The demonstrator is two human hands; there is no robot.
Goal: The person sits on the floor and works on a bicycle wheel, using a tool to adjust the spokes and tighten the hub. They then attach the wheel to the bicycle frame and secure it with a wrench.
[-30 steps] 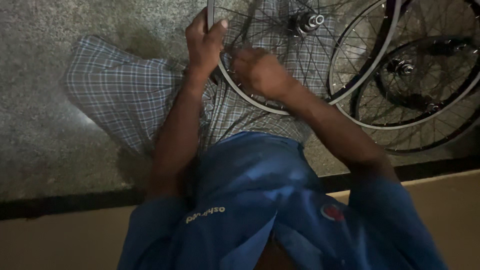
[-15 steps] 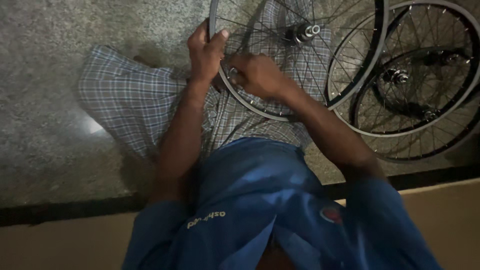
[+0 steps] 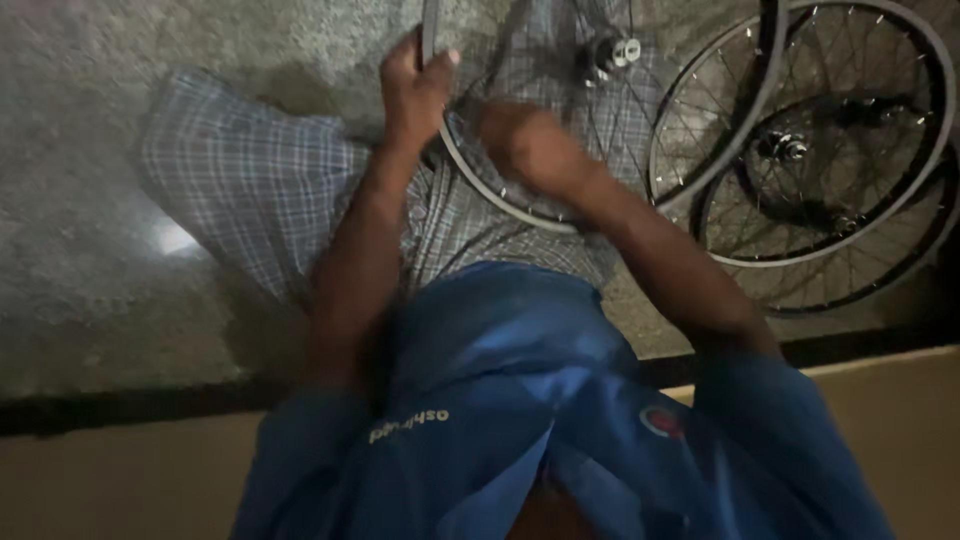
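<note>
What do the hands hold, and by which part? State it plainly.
The left hand grips the bicycle wheel by its rim, fingers wrapped over the edge. The right hand rests at the rim and spokes; blur hides whether it grips.

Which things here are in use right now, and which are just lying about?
In use: left hand gripping the wheel rim; right hand at its spokes.
Lying about: two more wheels on the floor.

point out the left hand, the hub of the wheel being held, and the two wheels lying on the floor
left hand [image 3: 412,95], head view, on its back.
hub [image 3: 612,50], head view, on its metal end.
wheels on the floor [image 3: 925,90], head view, on the upper rim.
</note>
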